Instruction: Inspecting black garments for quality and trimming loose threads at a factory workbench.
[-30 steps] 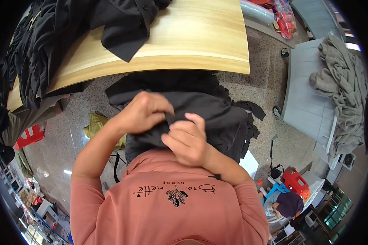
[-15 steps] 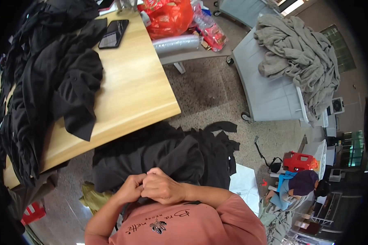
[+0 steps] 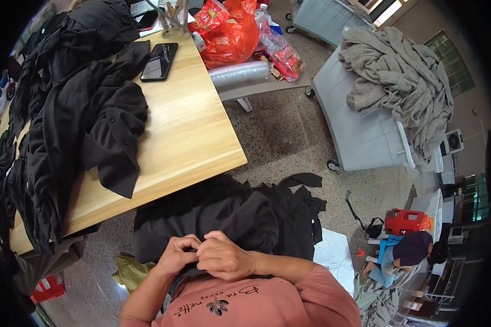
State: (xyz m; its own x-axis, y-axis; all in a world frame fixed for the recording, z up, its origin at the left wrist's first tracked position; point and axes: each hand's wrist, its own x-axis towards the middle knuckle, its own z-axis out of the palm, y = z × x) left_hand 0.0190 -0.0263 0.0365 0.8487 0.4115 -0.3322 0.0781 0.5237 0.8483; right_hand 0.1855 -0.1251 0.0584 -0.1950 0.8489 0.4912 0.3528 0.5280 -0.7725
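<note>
My left hand (image 3: pixel 175 254) and my right hand (image 3: pixel 223 256) meet close in front of my chest, fingers bent and pinched together. Dark cloth shows beneath and between them, at the near edge of a heap of black garments (image 3: pixel 223 210) lying before me. Both hands appear closed on a black garment; the exact spot under the fingertips is hidden. More black garments (image 3: pixel 65 120), one with buttons, spread across the left of the wooden table (image 3: pixel 196 120).
A black phone (image 3: pixel 159 61) lies on the table. Beyond stand a red plastic bag (image 3: pixel 232 35) and a clear plastic roll (image 3: pixel 240 73). Grey cloth (image 3: pixel 403 76) overflows a wheeled bin (image 3: pixel 360 131). At right, a person (image 3: pixel 406 253) sits low near a red container (image 3: pixel 406 220).
The view has shifted slightly, so the surroundings sit a little lower and farther right. My hands stay together at the cloth; the gap between the left fingers shows more.
</note>
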